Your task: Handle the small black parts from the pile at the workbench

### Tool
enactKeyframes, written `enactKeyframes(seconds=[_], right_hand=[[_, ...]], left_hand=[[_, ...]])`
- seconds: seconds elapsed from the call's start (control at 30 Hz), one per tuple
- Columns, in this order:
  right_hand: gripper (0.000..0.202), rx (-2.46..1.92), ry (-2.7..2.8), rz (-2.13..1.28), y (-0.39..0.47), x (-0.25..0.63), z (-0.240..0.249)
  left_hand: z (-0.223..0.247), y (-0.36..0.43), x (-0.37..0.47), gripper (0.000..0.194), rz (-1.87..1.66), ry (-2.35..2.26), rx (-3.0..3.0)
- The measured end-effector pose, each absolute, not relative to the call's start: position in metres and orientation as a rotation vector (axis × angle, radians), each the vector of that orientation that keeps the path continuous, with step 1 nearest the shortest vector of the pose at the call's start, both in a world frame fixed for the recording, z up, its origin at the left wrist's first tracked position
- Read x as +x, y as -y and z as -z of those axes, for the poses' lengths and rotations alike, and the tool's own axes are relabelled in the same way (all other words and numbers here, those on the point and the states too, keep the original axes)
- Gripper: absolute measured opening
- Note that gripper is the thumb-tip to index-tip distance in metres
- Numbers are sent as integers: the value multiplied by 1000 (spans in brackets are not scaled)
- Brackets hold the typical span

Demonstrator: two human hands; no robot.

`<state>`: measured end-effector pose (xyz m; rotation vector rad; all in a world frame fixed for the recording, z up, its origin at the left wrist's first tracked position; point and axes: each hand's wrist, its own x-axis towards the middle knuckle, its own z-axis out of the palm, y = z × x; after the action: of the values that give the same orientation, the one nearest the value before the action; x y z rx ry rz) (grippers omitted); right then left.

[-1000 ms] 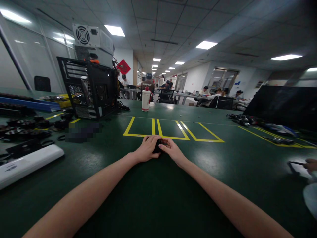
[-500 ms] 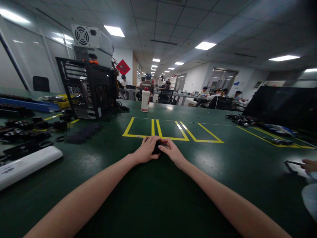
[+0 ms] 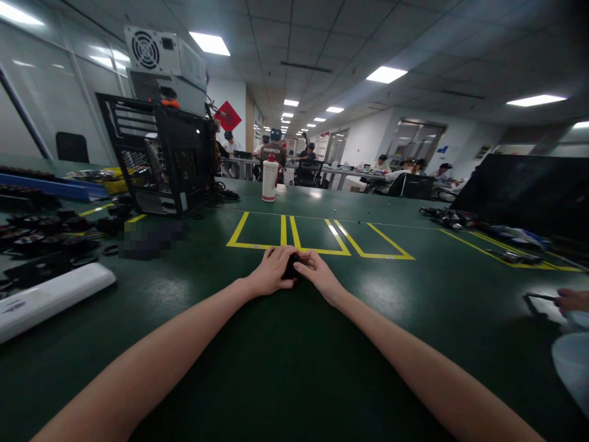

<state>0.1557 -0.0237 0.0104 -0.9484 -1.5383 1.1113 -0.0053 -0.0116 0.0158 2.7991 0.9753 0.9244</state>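
A small black object sits between my two hands, just in front of the yellow tape outlines on the green table. Its kind cannot be made out, since fingers cover much of it. My left hand is closed round its left side, with the thumb low and the fingers over the top. From the right, my right hand grips it with thumb and fingertips close together. Both forearms reach in from the bottom corners.
To the left stand a black computer case with power supplies on top, a white long box and dark parts. A white cup is behind the tape. At right are cables and another person's hand.
The whole view has shifted slightly, with the scene sitting a little higher. Both hands stay on the black object with nearly the same grip.
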Motion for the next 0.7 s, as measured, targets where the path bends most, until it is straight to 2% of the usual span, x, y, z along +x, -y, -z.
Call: enactKeyframes(seconds=[0.33, 0.53, 0.7], right_hand=[[39, -788, 1584, -1226, 32, 159, -11], [23, -885, 1587, -1054, 30, 157, -10], [33, -907, 1579, -1148, 27, 160, -9]], left_hand=[[-15, 13, -6, 62, -950, -963, 2809], [-14, 14, -5, 63, -952, -978, 2806], [-14, 14, -6, 64, -957, -972, 2815]])
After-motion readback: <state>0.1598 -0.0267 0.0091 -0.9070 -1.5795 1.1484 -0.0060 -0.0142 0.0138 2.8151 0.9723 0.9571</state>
